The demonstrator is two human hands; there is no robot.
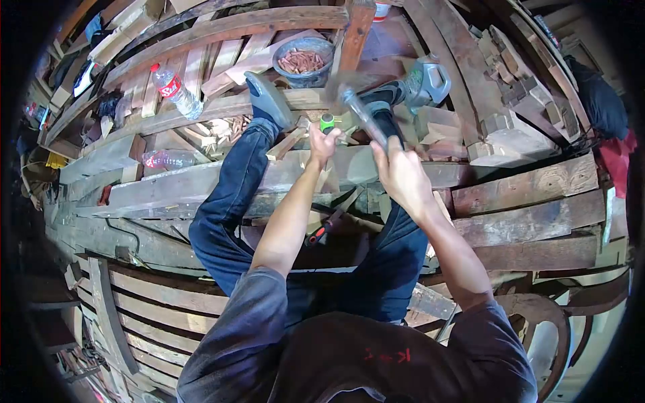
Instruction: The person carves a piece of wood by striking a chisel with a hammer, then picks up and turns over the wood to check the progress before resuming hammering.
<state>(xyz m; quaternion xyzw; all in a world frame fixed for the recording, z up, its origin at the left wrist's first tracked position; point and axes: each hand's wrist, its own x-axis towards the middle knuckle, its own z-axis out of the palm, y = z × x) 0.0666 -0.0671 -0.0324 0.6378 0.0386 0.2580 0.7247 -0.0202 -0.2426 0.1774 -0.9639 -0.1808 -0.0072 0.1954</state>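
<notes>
My left hand (pixel 322 143) is closed around the upright handle of a chisel (pixel 327 122), whose end is green and black; its blade is hidden below the fist. Beneath it lies a wooden beam (pixel 282 171), running across in front of my legs. My right hand (pixel 404 176) grips a hammer (pixel 363 115) by its pale, motion-blurred handle. The hammer's head is a smear, up and to the right of the chisel. Between my thighs rests a tool with a red and black handle (pixel 318 235).
A bucket of wood pieces (pixel 302 59) stands beyond my feet. Left of it are a red-labelled bottle (pixel 176 92), a lying bottle (pixel 168 159) and wood chips (pixel 225 131). A translucent jug (pixel 428 82) sits by my right foot. Stacked planks (pixel 527 195) lie at right.
</notes>
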